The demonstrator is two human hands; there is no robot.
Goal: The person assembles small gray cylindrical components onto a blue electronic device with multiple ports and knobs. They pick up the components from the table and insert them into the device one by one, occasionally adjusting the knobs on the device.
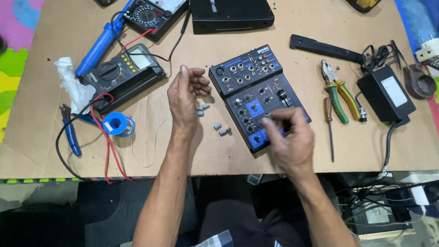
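Down low on the small audio mixer [259, 93]: right hand [289, 137], fingers [274, 122] pinched narrowly together over the knobs at the near edge, blurred, so cannot tell whether a knob or a loose cap sits between them. Left hand [185, 96] raised just left of the mixer, edge-on, fingers [197, 82] loosely curled and half open, holding nothing visible, touching nothing. Directly beside and below that hand, four small grey knob caps [219, 128] loose on the cardboard-covered surface [228, 155], two near the palm, two closer to the mixer's left edge. Mixer itself flat on the surface, angled, between the two hands, near corner under the right hand.

Farther left: a black digital multimeter [120, 75] with red and black leads, an analogue multimeter [148, 16] behind it, a blue solder sucker [99, 45], a spool of solder [118, 124], blue-handled cutters [69, 132], a crumpled white tissue [73, 87]. To the right: green-and-yellow pliers [339, 93], a slim screwdriver [329, 128], a black power adapter [386, 93].
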